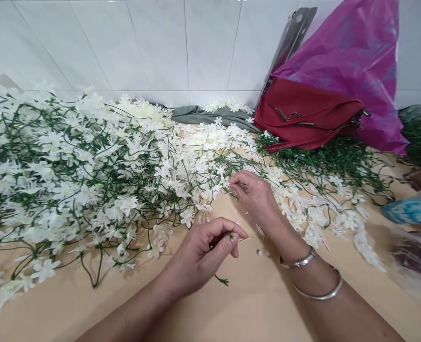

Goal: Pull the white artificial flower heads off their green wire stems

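Note:
My left hand (210, 251) is closed in a pinch on a green artificial flower stem (222, 280). One green tip pokes up between thumb and forefinger, and the other end hangs below the palm. Farther forward, my right hand (255, 194) has its thumb and fingers pressed together beside loose white artificial blossoms (210, 166); what its fingertips hold is too small to make out. A large heap of white artificial flowers on green stems (89, 161) lies to the left of both hands. Small white bits (259, 252) are scattered on the tan tabletop (246, 304) between them.
Behind my right hand lie bare green stems (324, 161), with white petals and stamens (324, 218) in front. A red handbag (306, 111) and a purple plastic bag (356, 61) stand against the tiled wall (153, 47). At right are a blue-patterned item (410, 210) and a clear plastic bag (415, 261).

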A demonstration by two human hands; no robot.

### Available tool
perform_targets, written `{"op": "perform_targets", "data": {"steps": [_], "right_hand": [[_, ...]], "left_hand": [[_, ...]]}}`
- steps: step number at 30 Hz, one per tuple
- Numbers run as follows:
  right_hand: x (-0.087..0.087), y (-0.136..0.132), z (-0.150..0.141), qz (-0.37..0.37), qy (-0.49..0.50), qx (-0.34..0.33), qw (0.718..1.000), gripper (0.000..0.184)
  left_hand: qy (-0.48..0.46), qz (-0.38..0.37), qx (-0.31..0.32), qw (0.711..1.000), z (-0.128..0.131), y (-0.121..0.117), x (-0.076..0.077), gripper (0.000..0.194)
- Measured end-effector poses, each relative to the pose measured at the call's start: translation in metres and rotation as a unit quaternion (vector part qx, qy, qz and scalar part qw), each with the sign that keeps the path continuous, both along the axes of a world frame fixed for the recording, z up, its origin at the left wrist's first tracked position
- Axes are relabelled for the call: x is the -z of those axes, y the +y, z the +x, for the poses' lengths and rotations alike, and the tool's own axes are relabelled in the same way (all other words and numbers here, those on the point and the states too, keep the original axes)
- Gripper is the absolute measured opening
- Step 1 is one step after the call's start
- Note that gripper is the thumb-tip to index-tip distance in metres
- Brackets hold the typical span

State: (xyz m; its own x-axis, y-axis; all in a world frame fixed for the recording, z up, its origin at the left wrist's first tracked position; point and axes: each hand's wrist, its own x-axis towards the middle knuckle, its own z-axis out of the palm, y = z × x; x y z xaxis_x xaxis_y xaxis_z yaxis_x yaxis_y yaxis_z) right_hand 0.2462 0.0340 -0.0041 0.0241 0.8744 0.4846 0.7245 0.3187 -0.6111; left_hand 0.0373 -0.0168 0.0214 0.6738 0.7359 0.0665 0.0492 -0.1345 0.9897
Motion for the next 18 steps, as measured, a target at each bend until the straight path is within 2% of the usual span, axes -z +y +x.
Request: {"op": "perform_targets", "data": {"steps": [6,9,11,14,16,18], "right_hand": [[-0.008,-0.004,0.001,-0.012,0.074,0.060,0.995,0.011],[-0.015,-0.007,0.001,0.002,0.125,0.088,0.988,0.007],[-0.019,-0.010,-0.002,-0.005,0.167,0.064,0.984,0.006],[-0.025,-0.017,-0.011,-0.031,0.216,-0.010,0.976,0.006],[-0.028,-0.023,-0.020,-0.047,0.230,-0.062,0.970,0.006],[-0.031,-0.028,-0.028,-0.056,0.236,-0.105,0.964,0.006]], "left_hand": [[-0.006,-0.001,-0.020,1.000,-0.002,0.001,0.001,0.019],[-0.010,0.008,-0.057,0.998,-0.002,0.001,0.004,0.021],[-0.016,0.028,-0.115,0.993,-0.002,0.001,0.008,0.025],[-0.036,0.050,-0.221,0.973,-0.003,0.004,0.012,0.033],[-0.046,0.036,-0.259,0.964,-0.004,0.007,0.011,0.035],[-0.042,0.003,-0.269,0.962,-0.005,0.009,0.009,0.031]]}}
